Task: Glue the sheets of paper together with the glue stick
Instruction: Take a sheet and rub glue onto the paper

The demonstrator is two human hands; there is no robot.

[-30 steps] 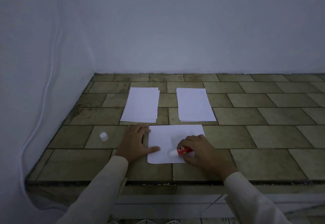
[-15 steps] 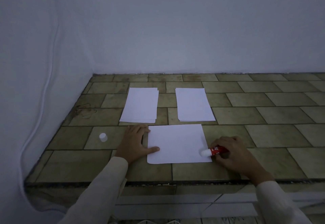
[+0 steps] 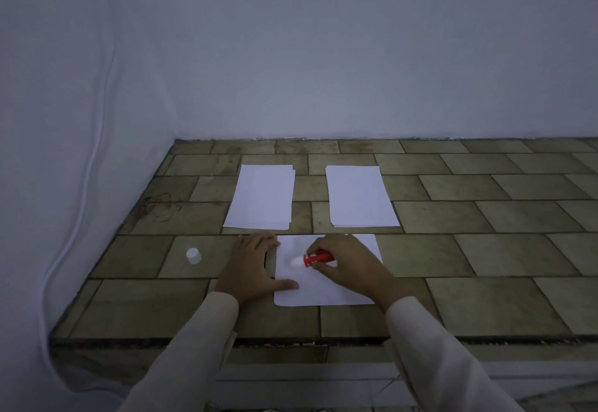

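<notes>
Tiled bench (image 3: pixel 485 256) in a corner, pale wall (image 3: pixel 356 55) behind & to the left. One sheet (image 3: pixel 323 293) lies flat nr the front edge, long side across.

L hand (image 3: pixel 250 269) pins it. Fingers are straight & together, and the palm is on the tiles just beside the sheet's left edge. Thumb is spread onto the paper nr the bottom-left corner, fingertips up by the top-left corner. So the L grip is apart, holding nothing, just pressing.

R hand (image 3: pixel 349 266) is over the upper middle of the sheet w/ its grip clamped on the glue stick (image 3: pixel 315 258). Fingers curl over the red tube, thumb on the near side. The stick lies low, almost level, w/ its white tip pointing left over the upper-left part of the sheet. The tip is blurred. It looks down on the paper, but can't tell for sure if it touches.

Two stacks sit just behind the sheet, a narrow gap from it & apart from each other. The left stack (image 3: pixel 262 198) has slightly fanned edges; the right stack (image 3: pixel 360 196) is neater. A small white cap (image 3: pixel 193 255) stands upright on the tiles left of the L hand, well apart from the paper. Both arms are in cream sleeves (image 3: pixel 194 347), coming in from the bottom of view.
</notes>
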